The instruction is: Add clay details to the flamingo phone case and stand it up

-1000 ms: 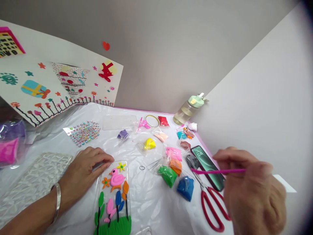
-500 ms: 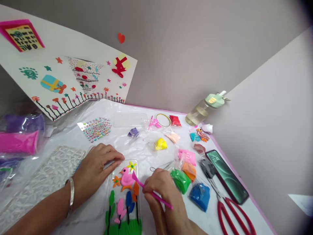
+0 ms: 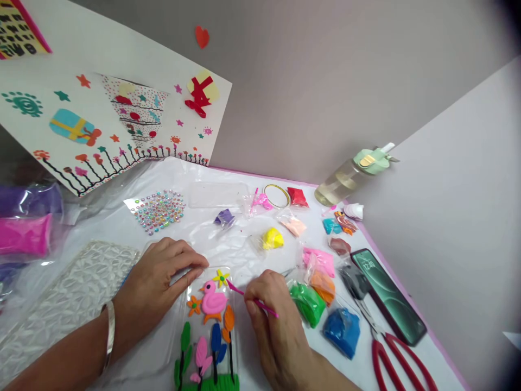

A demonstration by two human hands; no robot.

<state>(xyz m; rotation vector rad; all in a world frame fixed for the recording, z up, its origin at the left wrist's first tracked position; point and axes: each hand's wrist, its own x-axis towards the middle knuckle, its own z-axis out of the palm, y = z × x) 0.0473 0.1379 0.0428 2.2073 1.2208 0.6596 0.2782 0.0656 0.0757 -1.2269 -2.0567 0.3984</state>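
Note:
A clear plastic panel with rounded corners lies in front of me, decorated with clay shapes. On it are a pink clay duck, a yellow clay flower, an orange clay flower, coloured leafy stems and green grass. My left hand lies at the panel's upper left corner, fingers stretched out and touching its edge. Right of the panel, my right hand pinches a pink clay modelling tool. The tool's flat tip is beside the yellow flower, above the duck's tail; I cannot tell whether it touches.
Clay packets lie to the right, including green and blue. Beyond them are red-handled scissors and a phone. A bottle stands at the back, a gem sheet back left, and a textured clear sheet at left.
The tool's tip has moved from the duck's tail up to beside the yellow flower, with my right hand shifting slightly. My left hand stays at the panel's corner. The camera view has shifted slightly.

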